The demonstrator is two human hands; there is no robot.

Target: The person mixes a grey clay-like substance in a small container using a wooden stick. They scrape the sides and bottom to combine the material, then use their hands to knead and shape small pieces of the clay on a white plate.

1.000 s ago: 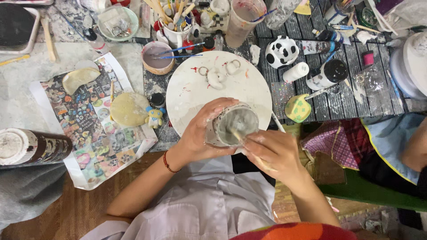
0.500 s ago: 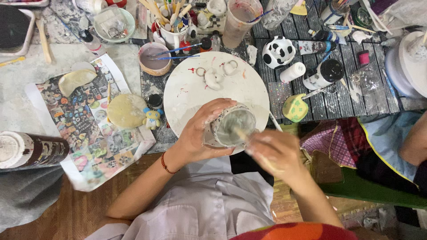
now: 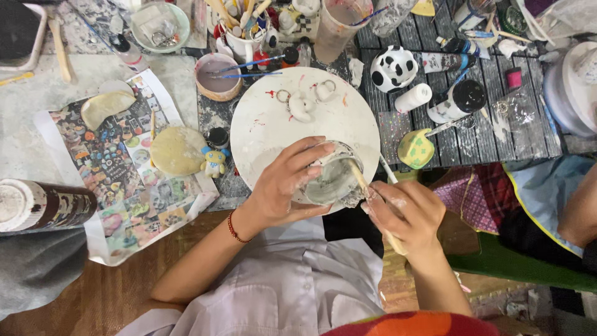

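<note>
Left hand [image 3: 283, 190] gripping cup [image 3: 329, 180] at frame centre, right hand [image 3: 404, 211] clenched on stick [image 3: 360, 180] dipped inside, white disc [image 3: 273, 118] beneath.

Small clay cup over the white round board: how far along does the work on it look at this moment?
Done: the cup is already shaped and hollow. In hand: the left hand cradles it over the white round board while the right hand works a wooden stick inside its rim. Left: its wet grey surface shows no colour, unlike the spotted black-and-white pot nearby.
</note>
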